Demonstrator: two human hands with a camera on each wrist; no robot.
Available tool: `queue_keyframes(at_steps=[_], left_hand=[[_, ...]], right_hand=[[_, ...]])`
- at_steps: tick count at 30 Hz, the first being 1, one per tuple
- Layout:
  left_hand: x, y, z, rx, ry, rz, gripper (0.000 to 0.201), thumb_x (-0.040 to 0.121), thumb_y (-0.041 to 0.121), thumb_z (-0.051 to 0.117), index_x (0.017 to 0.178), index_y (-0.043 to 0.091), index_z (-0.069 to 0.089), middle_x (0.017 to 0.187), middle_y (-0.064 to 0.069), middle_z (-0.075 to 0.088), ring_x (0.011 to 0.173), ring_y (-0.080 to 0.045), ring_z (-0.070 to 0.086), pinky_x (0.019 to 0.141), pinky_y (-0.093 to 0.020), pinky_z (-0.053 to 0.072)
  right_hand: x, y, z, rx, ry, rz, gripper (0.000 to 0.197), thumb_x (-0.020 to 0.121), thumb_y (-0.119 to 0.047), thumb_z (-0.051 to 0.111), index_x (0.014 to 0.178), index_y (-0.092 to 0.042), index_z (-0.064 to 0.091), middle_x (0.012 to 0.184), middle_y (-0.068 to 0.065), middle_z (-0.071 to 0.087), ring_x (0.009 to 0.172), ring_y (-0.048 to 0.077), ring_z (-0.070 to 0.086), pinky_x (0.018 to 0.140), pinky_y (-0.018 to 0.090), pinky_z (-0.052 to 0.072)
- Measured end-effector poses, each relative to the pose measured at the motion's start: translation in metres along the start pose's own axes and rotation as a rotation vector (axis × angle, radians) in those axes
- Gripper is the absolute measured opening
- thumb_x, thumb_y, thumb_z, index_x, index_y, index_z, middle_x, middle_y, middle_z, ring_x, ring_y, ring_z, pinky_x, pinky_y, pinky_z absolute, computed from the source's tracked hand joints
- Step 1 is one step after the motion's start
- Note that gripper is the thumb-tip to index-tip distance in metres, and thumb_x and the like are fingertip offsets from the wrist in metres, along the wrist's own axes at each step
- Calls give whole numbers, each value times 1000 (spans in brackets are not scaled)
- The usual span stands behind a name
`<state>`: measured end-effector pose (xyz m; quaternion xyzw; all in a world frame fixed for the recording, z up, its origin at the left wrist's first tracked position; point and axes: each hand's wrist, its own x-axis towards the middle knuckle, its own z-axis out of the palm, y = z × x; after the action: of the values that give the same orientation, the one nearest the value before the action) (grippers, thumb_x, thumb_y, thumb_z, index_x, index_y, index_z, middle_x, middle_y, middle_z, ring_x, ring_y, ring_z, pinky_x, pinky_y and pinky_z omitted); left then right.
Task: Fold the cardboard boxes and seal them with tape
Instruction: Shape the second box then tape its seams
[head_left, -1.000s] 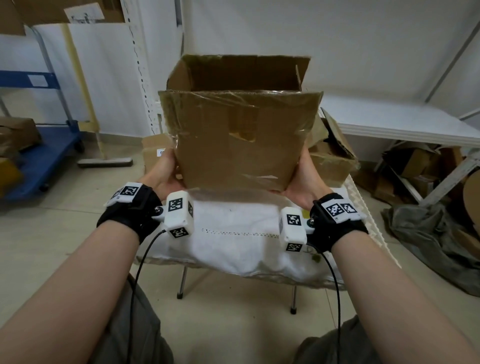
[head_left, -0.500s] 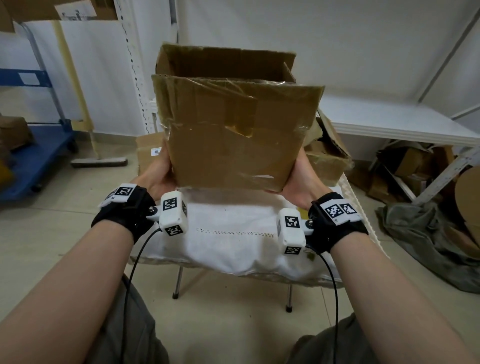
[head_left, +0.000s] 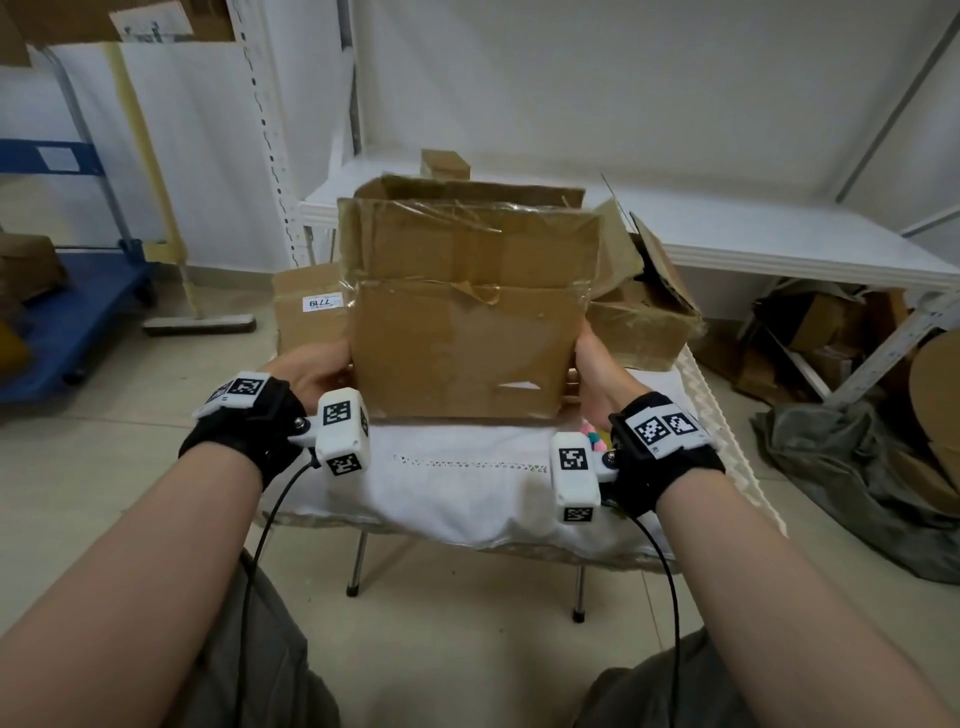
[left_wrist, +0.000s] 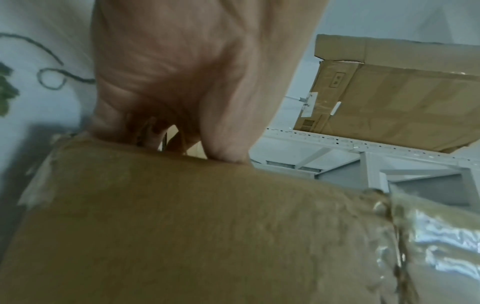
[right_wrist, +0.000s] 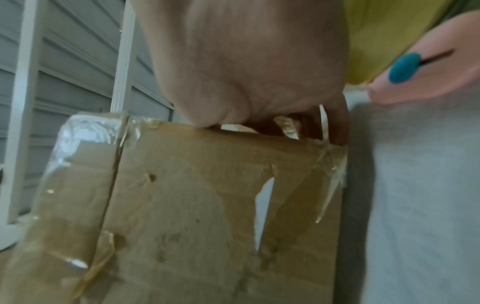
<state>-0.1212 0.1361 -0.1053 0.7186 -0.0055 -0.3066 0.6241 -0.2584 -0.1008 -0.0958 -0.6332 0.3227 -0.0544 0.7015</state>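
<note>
You've got the cardboard box (head_left: 467, 332) clamped between both palms — left hand (head_left: 311, 366) on its left wall, right hand (head_left: 597, 371) on its right, fingers wrapped round the lower edges. It stands upright with its bottom edge at the white cloth (head_left: 457, 478) draped over the low table (head_left: 717, 415), top flaps standing open and old clear tape wrinkled across the near flap. The wrist views show each thumb hooked over a side edge, the cardboard dented and torn in spots. This looks like the setting-down step: the box is shaped, not yet closed. Next you'll want it settled flat on the cloth, then one hand free to fold the flaps inward — short ones first, by my reckoning. No tape roll shows anywhere in view, so you'll need to find it. More worn boxes (head_left: 644, 322) wait just behind.
</note>
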Motion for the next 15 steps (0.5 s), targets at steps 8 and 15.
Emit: queue_keyframes(at_steps=[8, 15], left_hand=[[4, 16, -13, -73, 97, 496, 30, 102, 8, 49, 129, 20, 58, 134, -5, 60, 100, -16, 63, 78, -26, 57], [-30, 30, 5, -317, -48, 669, 69, 97, 64, 25, 125, 15, 65, 105, -1, 70, 98, -14, 63, 83, -36, 50]], right_hand=[[5, -1, -7, 54, 81, 33, 31, 103, -43, 47, 104, -19, 67, 95, 5, 69, 85, 26, 65, 72, 43, 60], [13, 2, -8, 13, 128, 16, 27, 97, -30, 56, 114, -12, 67, 102, 8, 68, 90, 27, 63, 84, 43, 58]])
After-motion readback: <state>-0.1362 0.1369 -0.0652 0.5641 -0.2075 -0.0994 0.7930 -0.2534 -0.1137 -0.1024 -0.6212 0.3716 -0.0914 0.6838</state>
